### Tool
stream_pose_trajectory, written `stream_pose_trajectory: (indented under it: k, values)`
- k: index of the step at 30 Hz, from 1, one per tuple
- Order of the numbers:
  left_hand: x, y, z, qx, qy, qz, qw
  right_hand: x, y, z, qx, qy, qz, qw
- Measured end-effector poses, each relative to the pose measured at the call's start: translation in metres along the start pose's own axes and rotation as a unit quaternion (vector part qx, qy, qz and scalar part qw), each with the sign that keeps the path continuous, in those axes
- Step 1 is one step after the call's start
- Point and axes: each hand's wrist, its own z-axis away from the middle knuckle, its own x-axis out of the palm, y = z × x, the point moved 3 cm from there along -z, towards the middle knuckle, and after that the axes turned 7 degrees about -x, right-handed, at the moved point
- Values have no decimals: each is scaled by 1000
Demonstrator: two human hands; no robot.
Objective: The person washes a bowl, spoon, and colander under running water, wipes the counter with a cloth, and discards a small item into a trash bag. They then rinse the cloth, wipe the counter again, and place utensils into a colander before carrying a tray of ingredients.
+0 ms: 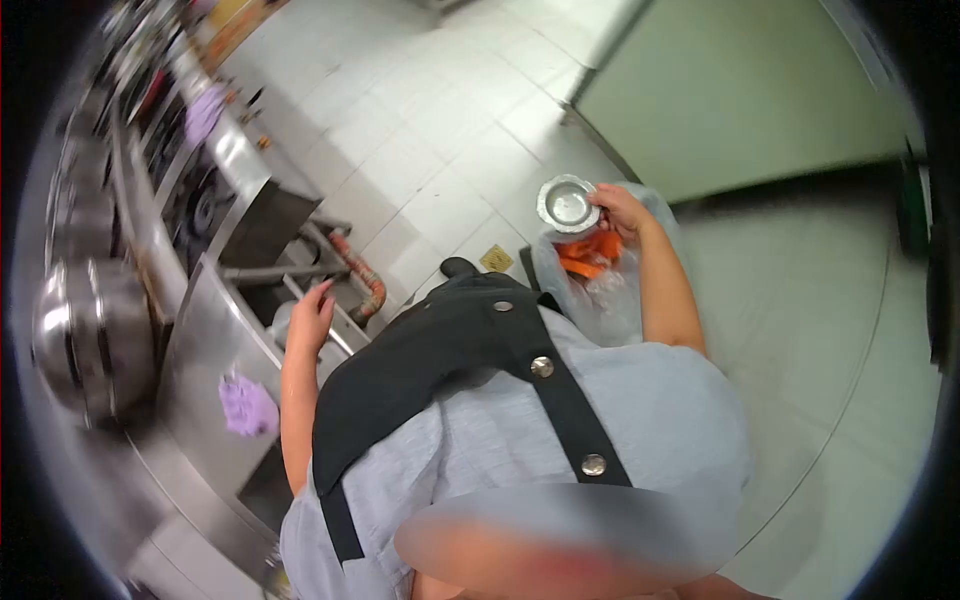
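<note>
R hand (620, 210) grips rim of small metal bowl (567, 203), fingers curled over its right edge, bowl tilted w/ inside facing up toward cam, held out in front of the body just above a clear plastic bag (600, 285). Bag sits on the tiled floor (440, 130) w/ orange scraps (590, 255) inside. L hand (312, 315) hangs loose at the side, fingers lightly bent, holding nothing, near edge of steel bench (200, 340). Purple cloth (247, 405) lies on bench, well apart from bowl. Big steel pot (90, 335) further left, blurred. Person wears grey shirt, dark apron straps w/ snaps.
</note>
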Motion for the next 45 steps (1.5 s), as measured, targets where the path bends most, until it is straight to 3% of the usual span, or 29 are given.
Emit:
stream_pose_trajectory:
  k: [4, 7, 8, 9, 14, 17, 18, 19, 22, 24, 28, 30, 33, 35, 37, 38, 40, 42, 44, 45]
  values:
    - [-20, 23, 23, -12, 60, 162, 985, 136, -81, -62, -34, -196, 26, 980]
    - [-29, 29, 45, -79, 30, 388, 918, 261, -119, -79, -53, -376, 122, 917]
    - [-31, 29, 53, -78, 33, 399, 913, 304, -123, -77, -47, -432, 129, 891]
    - [-36, 35, 65, -112, 27, 494, 862, 346, -126, -72, -49, -500, 155, 850]
    - [-33, -14, 136, -181, 225, 541, 790, 512, -109, -5, -98, -692, 259, 666]
    - [-19, -53, 208, -259, 350, 559, 706, 568, -83, 28, -121, -740, 307, 586]
    - [-10, -63, 233, -291, 396, 573, 656, 582, -74, 39, -132, -751, 318, 564]
    - [6, -77, 261, -338, 412, 589, 608, 596, -67, 51, -265, -735, 337, 525]
    - [69, -142, 325, -447, 448, 627, 455, 636, -42, 80, -316, -714, 335, 528]
    - [127, -193, 351, -491, 470, 645, 349, 676, -14, 82, -392, -696, 333, 501]
    - [202, -261, 367, -507, 435, 703, 246, 749, 37, 71, -530, -583, 409, 460]
    - [227, -295, 362, -501, 445, 707, 224, 762, 55, 79, -595, -468, 510, 408]
    - [241, -317, 360, -507, 464, 697, 203, 760, 69, 87, -625, -408, 553, 371]
    - [230, -318, 358, -526, 485, 670, 200, 750, 66, 88, -609, -458, 548, 345]
    - [280, -365, 347, -476, 462, 717, 213, 731, 53, 83, -596, -537, 510, 311]
    - [293, -385, 342, -450, 451, 739, 219, 720, 44, 83, -602, -531, 518, 294]
    - [253, -345, 348, -552, 461, 645, 257, 699, 28, 85, -615, -524, 530, 256]
    - [238, -343, 360, -607, 424, 590, 321, 702, 24, 67, -630, -427, 569, 312]
    - [256, -381, 376, -615, 340, 576, 417, 730, 22, 46, -624, -317, 606, 378]
    - [237, -377, 393, -586, 420, 604, 339, 748, 19, 38, -605, -258, 627, 418]
